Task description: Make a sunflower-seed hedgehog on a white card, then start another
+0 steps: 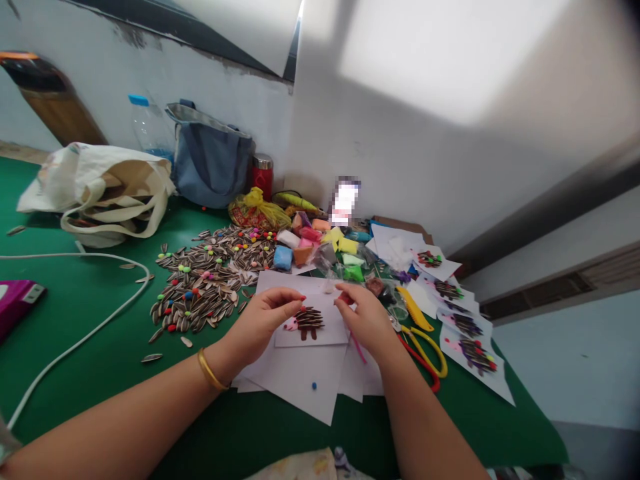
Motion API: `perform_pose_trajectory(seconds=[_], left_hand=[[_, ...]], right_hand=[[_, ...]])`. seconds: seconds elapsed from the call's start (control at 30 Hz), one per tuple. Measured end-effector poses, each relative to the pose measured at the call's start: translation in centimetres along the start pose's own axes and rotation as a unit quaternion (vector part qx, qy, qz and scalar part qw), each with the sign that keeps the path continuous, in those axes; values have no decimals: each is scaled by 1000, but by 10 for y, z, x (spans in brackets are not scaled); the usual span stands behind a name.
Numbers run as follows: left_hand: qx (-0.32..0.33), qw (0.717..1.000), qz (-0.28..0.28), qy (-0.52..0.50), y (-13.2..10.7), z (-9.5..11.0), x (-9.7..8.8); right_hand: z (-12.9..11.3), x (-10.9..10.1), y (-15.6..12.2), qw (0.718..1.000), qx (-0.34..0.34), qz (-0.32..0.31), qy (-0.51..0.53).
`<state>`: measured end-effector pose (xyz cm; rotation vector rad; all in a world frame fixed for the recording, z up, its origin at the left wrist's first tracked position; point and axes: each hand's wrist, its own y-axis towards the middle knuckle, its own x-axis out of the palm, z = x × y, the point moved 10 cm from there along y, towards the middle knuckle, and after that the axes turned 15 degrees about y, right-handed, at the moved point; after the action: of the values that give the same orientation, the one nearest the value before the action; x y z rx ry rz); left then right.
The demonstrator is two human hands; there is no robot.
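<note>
A hedgehog picture (308, 320) lies on a small white card (285, 339), with a pink face, spines of sunflower seeds and brown legs. At its upper left, my left hand (267, 317) is closed in a pinch, a small red piece of clay (303, 298) showing at the fingertips. My right hand (364, 319) is also pinched, to the right of the card, with red clay (346, 301) partly hidden between thumb and fingers. A pink stick (358, 348) lies below that hand. Nearer me, a tiny blue ball (314, 385) rests on white paper (305, 373).
Sunflower seeds (200, 287) with coloured pieces are heaped left. Clay packets (283, 257) lie behind. Scissors (423, 350) and a yellow cutter (416, 309) sit right, beside more hedgehog cards (475, 353). Bags (213, 157), a red flask (263, 175) and a white cable (100, 317) are around.
</note>
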<state>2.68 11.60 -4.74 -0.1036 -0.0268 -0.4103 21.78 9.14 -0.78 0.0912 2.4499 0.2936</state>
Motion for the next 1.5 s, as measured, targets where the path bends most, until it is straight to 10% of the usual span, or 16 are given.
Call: perform_pose_trajectory(seconds=[0.43,0.67,1.0,1.5], left_hand=[[-34,998,4,-61,0,-5,0],[-34,993,54,-102,4,-4,-14],[-77,980,29,-181,3,-11,-4],[-87,980,-47,-170,-9,-11,20]], right_hand=[[-1,15,1,988,-2,-50,-148],[-24,32,-23,955,-37,-246,-159],[-31,55,-29,944,-77,-265,-179],[-80,24,-24,985,-152,-1,82]])
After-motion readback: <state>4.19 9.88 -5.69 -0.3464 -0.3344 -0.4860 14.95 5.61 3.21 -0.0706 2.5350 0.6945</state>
